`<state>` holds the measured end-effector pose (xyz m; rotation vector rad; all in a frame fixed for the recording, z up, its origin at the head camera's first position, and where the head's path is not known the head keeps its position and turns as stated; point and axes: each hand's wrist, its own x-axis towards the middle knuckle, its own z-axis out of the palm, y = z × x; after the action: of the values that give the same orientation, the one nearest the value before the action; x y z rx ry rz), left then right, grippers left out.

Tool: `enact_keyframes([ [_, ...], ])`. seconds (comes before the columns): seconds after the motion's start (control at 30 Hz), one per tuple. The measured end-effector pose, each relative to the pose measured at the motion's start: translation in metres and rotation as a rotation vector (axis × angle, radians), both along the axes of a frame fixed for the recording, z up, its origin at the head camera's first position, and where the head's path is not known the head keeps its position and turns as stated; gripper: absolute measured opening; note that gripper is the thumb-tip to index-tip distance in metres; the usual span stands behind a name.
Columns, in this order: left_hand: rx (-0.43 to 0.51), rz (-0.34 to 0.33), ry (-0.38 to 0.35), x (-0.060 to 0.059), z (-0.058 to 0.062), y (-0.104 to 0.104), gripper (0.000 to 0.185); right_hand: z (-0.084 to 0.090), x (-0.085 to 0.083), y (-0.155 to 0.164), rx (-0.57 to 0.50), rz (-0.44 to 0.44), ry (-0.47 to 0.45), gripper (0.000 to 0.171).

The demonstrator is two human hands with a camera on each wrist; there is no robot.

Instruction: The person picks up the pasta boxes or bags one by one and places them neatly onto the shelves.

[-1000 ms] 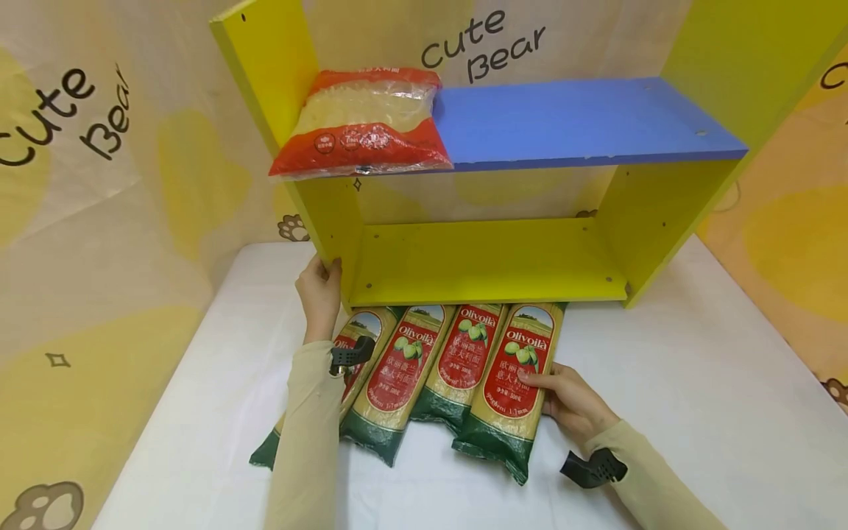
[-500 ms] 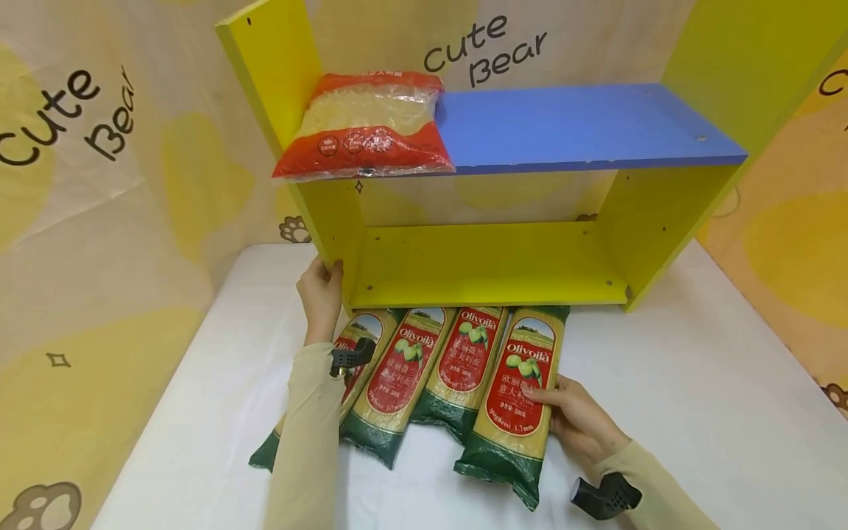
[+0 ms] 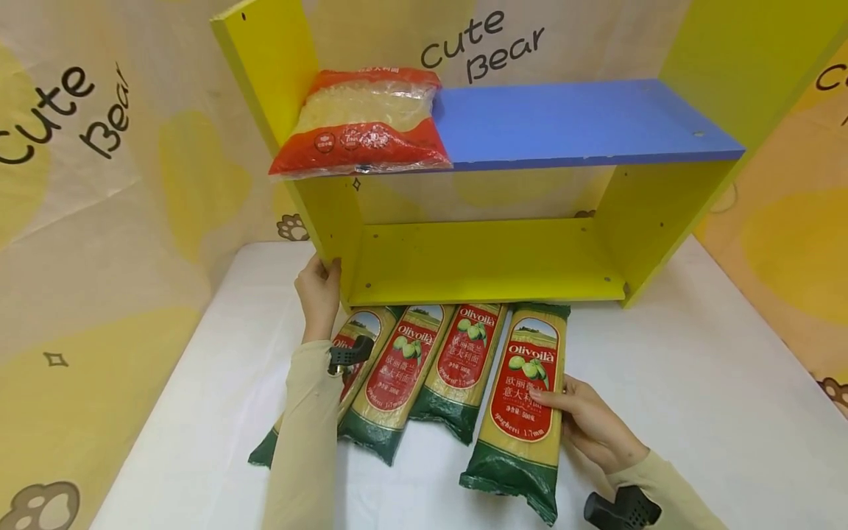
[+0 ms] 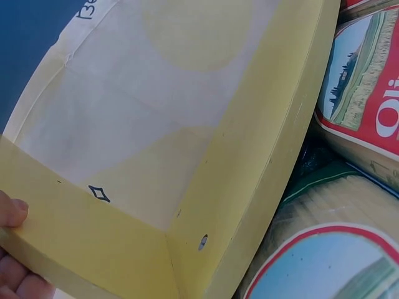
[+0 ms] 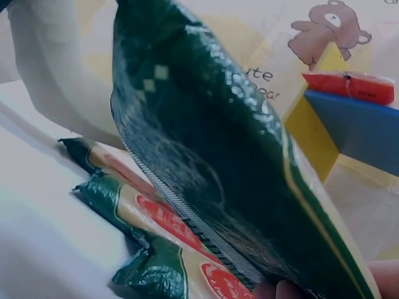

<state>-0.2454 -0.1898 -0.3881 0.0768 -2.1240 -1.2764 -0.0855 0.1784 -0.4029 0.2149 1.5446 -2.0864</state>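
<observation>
The left hand (image 3: 319,293) grips the front edge of the yellow shelf unit's (image 3: 490,261) left side panel, I think to keep it steady. On its blue shelf (image 3: 583,121) lies a red noodle bag (image 3: 364,121). The right hand (image 3: 589,425) holds the rightmost spaghetti packet (image 3: 526,401) from its right side, thumb on top. This packet lies on the white table (image 3: 695,397), just beside three other packets (image 3: 411,368) in front of the unit.
</observation>
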Motion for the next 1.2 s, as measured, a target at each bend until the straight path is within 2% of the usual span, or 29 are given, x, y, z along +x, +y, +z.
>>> enact_keyframes([
  [0.27, -0.003, -0.006, -0.007, 0.001, 0.001, 0.0, 0.019, 0.008, 0.007, 0.001, 0.047, 0.035, 0.038, 0.072],
  [0.43, -0.009, -0.004, -0.015, 0.001, 0.003, 0.001, 0.019, 0.02, 0.013, 0.004, 0.069, 0.066, 0.137, 0.067],
  [0.53, -0.007, -0.003, -0.022, 0.001, 0.003, 0.001, 0.02, 0.028, 0.014, 0.006, 0.058, 0.083, 0.208, 0.063],
  [0.8, -0.003, -0.005, -0.022, 0.002, 0.002, 0.0, 0.019, 0.046, 0.012, 0.015, 0.014, 0.096, 0.327, 0.05],
  [1.2, -0.007, -0.012, -0.015, 0.004, 0.003, 0.001, 0.019, 0.085, 0.01, 0.032, -0.075, 0.122, 0.44, 0.037],
])
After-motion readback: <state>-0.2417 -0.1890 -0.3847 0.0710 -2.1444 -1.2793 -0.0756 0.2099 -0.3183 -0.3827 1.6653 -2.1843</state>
